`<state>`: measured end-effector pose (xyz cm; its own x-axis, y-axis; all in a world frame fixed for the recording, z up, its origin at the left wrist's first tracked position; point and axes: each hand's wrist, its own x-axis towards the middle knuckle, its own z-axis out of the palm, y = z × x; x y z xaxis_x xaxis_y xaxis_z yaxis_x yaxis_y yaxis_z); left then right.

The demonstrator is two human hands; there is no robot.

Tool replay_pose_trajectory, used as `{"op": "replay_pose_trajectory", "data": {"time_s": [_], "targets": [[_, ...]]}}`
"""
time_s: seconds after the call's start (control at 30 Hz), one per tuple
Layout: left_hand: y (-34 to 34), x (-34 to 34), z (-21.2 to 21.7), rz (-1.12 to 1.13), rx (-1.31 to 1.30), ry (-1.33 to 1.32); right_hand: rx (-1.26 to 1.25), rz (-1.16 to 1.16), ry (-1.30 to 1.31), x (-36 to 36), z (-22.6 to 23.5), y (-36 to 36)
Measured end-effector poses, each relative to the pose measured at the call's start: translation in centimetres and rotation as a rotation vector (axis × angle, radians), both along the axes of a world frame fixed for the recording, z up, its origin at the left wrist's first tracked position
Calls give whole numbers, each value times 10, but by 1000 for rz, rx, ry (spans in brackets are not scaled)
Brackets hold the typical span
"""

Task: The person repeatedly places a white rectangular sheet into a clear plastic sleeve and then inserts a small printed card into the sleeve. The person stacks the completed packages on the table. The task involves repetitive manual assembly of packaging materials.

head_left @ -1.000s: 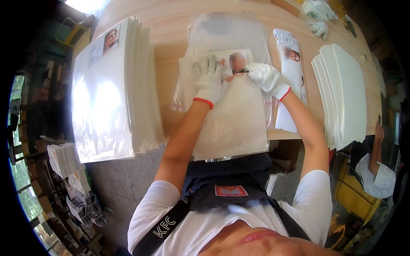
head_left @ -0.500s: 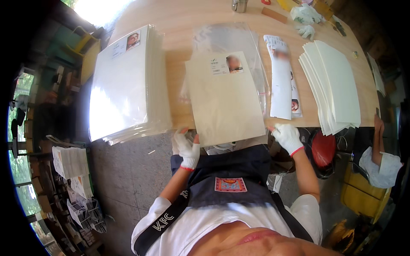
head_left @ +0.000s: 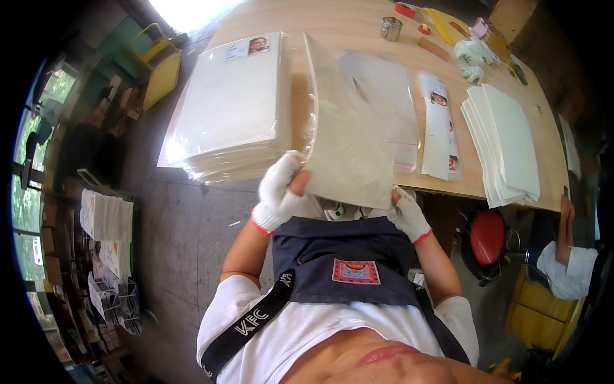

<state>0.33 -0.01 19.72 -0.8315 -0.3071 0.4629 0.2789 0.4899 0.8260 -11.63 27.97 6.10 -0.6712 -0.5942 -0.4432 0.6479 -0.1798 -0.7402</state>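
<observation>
"Where is the large cream rectangular sheet [head_left: 348, 141]?"
"Between the hands, tilted and bowed, its left edge raised and its near end reaching past the edge of the pale wooden table [head_left: 288, 18]."
"And the fingers?"
"The left hand [head_left: 279, 193], in a white knit glove with a red cuff, has its fingers curled in, pinching the sheet's left side near the lower corner. The right hand [head_left: 410, 215], gloved alike, has its fingers closed on the lower right corner."
"What lies around it?"
"To the left, a thick stack of cream sheets in clear plastic [head_left: 224, 102]; partly under it, a clear plastic sleeve [head_left: 393, 93]; farther right, white paper strips with small photos [head_left: 437, 131], then a fanned pile of white sheets [head_left: 508, 141]."
</observation>
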Motion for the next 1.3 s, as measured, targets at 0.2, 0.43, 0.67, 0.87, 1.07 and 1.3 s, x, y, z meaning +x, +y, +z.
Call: {"op": "replay_pose_trajectory", "data": {"time_s": [0.2,0.43,0.67,0.87,1.07,1.3], "targets": [[-96,39,36,445,126,284,-168,153,355,-32,69,-135],[-231,73,3,745,-287,-547,164,403,689,-40,116,-256],[-220,76,-73,616,573,472,-9,263,608,-40,106,-170],[-179,114,-201,854,380,107,366,-453,696,-71,65,40],[-79,95,-263,512,359,-157,448,-1037,354,-101,74,225],[-25,21,-201,68,-313,-149,303,-866,148,-139,70,280]]}}
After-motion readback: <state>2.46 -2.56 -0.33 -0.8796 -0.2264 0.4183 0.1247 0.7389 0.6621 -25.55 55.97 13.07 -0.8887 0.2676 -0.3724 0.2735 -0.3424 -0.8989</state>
